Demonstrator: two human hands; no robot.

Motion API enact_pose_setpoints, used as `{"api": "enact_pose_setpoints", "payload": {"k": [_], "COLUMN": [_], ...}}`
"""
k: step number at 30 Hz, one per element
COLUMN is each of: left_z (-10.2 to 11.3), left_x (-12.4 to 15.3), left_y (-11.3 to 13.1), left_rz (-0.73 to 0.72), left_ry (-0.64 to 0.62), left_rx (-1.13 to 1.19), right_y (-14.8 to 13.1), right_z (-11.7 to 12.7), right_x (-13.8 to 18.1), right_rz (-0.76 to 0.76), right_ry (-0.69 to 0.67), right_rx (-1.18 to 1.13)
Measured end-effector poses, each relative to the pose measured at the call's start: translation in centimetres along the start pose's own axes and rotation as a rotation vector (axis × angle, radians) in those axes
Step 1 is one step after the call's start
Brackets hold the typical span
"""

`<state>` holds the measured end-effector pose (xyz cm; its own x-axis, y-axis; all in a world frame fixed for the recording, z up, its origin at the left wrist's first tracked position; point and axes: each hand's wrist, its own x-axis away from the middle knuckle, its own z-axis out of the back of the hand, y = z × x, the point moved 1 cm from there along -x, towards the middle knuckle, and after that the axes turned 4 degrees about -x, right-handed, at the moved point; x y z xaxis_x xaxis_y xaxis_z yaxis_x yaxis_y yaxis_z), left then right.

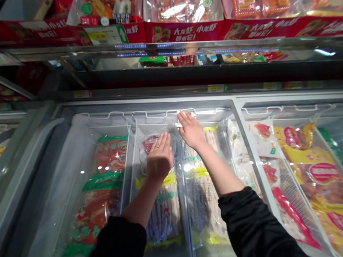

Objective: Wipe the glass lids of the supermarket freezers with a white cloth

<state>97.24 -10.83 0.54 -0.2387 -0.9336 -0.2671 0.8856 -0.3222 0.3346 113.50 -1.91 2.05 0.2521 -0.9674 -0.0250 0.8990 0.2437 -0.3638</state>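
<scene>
While both arms in black sleeves reach forward over a chest freezer, the left hand (160,158) lies flat, fingers together, palm down on the glass lid (175,154), gripping nothing. Just beside it, the right hand (190,130) stretches a little farther, open fingers touching the lid handle (185,112) at the far edge. Under the hands, wire baskets (129,152) hold frozen food packs (164,207). Left of the hands lie red and green packs (102,187); right, yellow packs (314,166). Above the hands, a shelf (210,44) carries boxed goods
</scene>
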Motion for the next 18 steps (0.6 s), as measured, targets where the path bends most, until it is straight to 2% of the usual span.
{"api": "enact_pose_setpoints", "payload": {"k": [3, 5, 7, 10, 14, 16, 18], "left_z": [0.3, 0.4, 0.4, 0.4, 0.4, 0.3, 0.2], "left_x": [-0.1, -0.2, -0.3, -0.4, -0.4, -0.4, -0.4], "left_y": [0.1, 0.1, 0.0, 0.0, -0.1, -0.1, -0.3], "left_rz": [0.001, -0.009, -0.012, -0.006, -0.017, -0.028, -0.032], "left_ry": [-0.047, -0.068, -0.083, -0.106, -0.118, -0.113, -0.109], "left_rx": [-0.027, -0.044, -0.057, -0.075, -0.092, -0.086, -0.071], "right_y": [0.2, 1.2, 2.3, 3.1, 1.9, 1.0, 0.6], "right_z": [0.1, 0.3, 0.6, 0.8, 0.4, 0.3, 0.3], "right_x": [2.2, 3.6, 3.5, 0.3, -5.1, -5.9, -5.0], "right_rz": [0.129, 0.151, 0.125, 0.01, -0.061, -0.02, 0.048], "right_ry": [-0.036, -0.056, -0.053, -0.014, -0.042, -0.079, -0.109], "right_rx": [-0.011, -0.017, -0.019, -0.01, -0.01, -0.016, -0.024]}}
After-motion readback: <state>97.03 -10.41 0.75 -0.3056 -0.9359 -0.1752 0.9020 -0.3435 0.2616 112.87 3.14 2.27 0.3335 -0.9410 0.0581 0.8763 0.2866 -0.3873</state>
